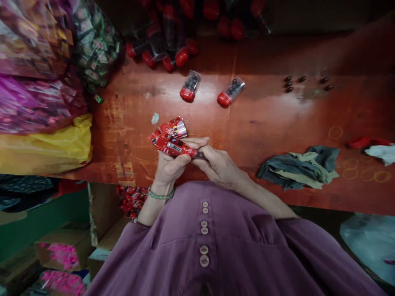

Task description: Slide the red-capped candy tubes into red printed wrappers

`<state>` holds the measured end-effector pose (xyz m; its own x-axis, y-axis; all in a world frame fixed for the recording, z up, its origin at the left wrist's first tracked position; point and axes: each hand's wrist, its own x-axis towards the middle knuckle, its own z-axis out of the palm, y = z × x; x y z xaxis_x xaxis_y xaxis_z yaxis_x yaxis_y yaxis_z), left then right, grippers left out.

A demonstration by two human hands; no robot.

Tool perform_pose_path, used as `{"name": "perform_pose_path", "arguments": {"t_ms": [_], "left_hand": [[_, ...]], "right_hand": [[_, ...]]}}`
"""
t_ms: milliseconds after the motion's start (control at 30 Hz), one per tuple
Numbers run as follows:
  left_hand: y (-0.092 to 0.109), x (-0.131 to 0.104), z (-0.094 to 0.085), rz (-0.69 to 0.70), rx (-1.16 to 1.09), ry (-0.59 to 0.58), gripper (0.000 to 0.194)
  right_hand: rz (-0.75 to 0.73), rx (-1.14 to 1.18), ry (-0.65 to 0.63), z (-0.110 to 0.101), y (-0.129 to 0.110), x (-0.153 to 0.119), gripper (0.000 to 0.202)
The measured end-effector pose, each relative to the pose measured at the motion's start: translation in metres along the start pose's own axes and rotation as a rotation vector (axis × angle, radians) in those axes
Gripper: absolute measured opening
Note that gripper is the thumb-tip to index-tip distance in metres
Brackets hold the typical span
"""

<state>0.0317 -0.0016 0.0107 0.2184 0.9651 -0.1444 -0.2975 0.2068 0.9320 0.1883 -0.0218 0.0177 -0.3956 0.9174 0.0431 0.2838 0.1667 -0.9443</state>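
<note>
My left hand (pixel 173 164) is closed around red printed plastic wrappers (pixel 171 144), thumb on top, with a green bead bracelet on the wrist. One wrapper fans out beyond the fingers and shows a silvery end. My right hand (pixel 220 164) meets the wrappers' right end, its fingers pinched together. A small dark brown piece (pixel 200 155) shows between the two hands; what it is I cannot make out. Beyond the hands lie two clear tubes with red caps, a left one (pixel 190 85) and a right one (pixel 231 92), both holding dark balls.
Several red-capped tubes (pixel 168 45) are heaped at the back of the wooden table (pixel 247 127). Filled plastic bags (pixel 37 102) crowd the left side. Small dark beads (pixel 302 79) and a crumpled cloth (pixel 299 167) lie right. Below the edge stands a cardboard box (pixel 105 213).
</note>
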Motion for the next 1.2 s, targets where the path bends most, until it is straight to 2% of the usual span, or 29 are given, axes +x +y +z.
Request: {"name": "perform_pose_path", "arguments": {"t_ms": [167, 267, 367, 467, 533, 600, 800, 867, 1000, 1100, 1200], "left_hand": [[0.006, -0.006, 0.002, 0.017, 0.020, -0.001, 0.027], [0.007, -0.007, 0.002, -0.038, -0.008, 0.008, 0.033], [0.005, -0.006, 0.001, -0.093, -0.047, 0.109, 0.039], [0.000, -0.002, 0.000, -0.088, -0.085, 0.222, 0.030], [-0.003, -0.001, -0.001, -0.077, -0.082, 0.245, 0.028], [-0.006, -0.001, -0.001, -0.086, -0.070, 0.239, 0.029], [-0.005, -0.007, -0.002, -0.155, -0.063, 0.188, 0.032], [-0.003, -0.009, -0.004, -0.157, -0.038, 0.192, 0.030], [-0.002, -0.009, -0.005, -0.109, -0.037, 0.253, 0.030], [-0.004, -0.006, -0.005, -0.073, -0.080, 0.256, 0.035], [-0.008, -0.003, -0.007, -0.067, -0.065, 0.238, 0.030]], "right_hand": [[0.090, 0.404, -0.123, -0.004, -0.001, 0.005, 0.030], [0.138, 0.492, -0.159, -0.002, 0.002, 0.007, 0.028], [0.133, 0.331, -0.082, 0.002, 0.006, 0.006, 0.022], [0.061, 0.051, -0.018, 0.004, 0.009, 0.005, 0.023], [0.031, -0.061, -0.004, 0.005, 0.010, 0.005, 0.025], [0.018, -0.053, 0.001, 0.004, 0.009, 0.005, 0.025], [0.112, 0.265, -0.052, 0.002, 0.004, 0.007, 0.023], [0.117, 0.270, -0.069, 0.002, 0.004, 0.008, 0.023], [0.048, 0.118, -0.016, 0.004, 0.007, 0.010, 0.023], [0.012, -0.035, -0.006, 0.007, 0.009, 0.009, 0.027], [-0.001, -0.229, -0.035, 0.010, 0.011, 0.008, 0.032]]}}
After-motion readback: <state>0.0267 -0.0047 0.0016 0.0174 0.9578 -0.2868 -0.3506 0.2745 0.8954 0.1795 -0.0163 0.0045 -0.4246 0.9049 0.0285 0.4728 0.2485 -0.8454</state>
